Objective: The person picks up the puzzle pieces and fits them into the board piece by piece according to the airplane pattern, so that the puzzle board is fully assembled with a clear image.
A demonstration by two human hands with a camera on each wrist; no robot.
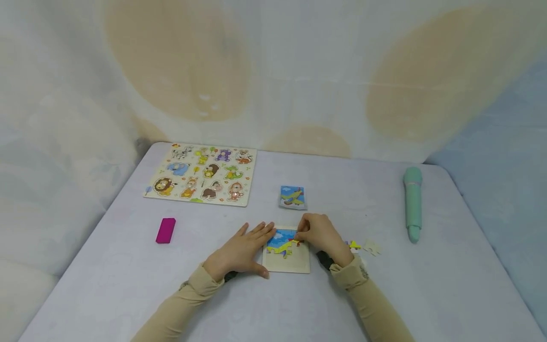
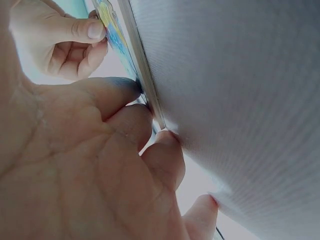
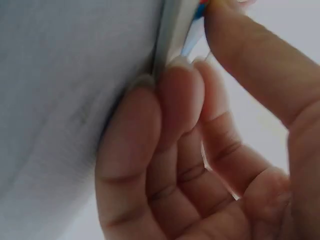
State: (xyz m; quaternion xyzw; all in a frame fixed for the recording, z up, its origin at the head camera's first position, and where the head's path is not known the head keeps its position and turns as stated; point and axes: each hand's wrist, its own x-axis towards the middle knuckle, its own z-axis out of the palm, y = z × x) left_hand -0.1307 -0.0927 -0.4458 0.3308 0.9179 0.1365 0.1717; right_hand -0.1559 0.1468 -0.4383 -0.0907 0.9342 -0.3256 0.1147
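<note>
A small wooden jigsaw tray [image 1: 290, 267] lies on the table, with joined puzzle pieces [image 1: 278, 244] showing a yellow plane on blue sky in its upper part. My left hand [image 1: 243, 249] is spread along the tray's left side, its fingertips touching the frame, the thumb near the lower left corner. At the upper right of the tray, my right hand [image 1: 320, 233] pinches a puzzle piece [image 3: 201, 10] between thumb and index finger; only a red and blue bit shows. Its other fingers curl against the tray edge in the right wrist view.
Loose puzzle pieces [image 1: 372, 247] lie right of my right wrist. Behind the tray is a small plane picture [image 1: 292, 195]. An animal puzzle board [image 1: 231, 203] stands back left, a magenta block [image 1: 165, 231] in front of it. A green marker-shaped object [image 1: 413, 202] lies far right.
</note>
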